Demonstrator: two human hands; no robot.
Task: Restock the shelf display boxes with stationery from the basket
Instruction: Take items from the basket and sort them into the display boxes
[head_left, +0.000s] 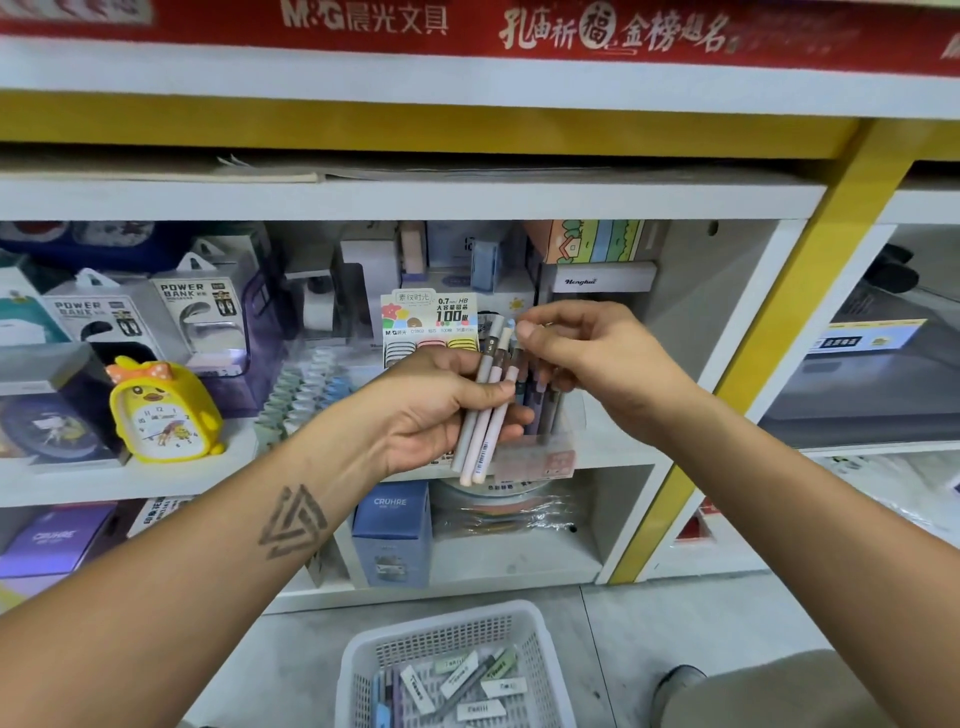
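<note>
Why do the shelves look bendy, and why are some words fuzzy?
Head view: the wide lens bows the shelf edge and stretches both arms. The red banner on top blurs toward its right end. The pens in the left hand look sharp, and the plastic wrap below shines with glare.

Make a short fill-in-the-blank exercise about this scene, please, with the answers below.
1. The left hand grips a bundle of ____.
2. The duck-shaped clock is coloured ____.
3. The white basket stands on the ____.
4. The right hand pinches the top of one ____.

Answers: pens; yellow; floor; pen
</note>
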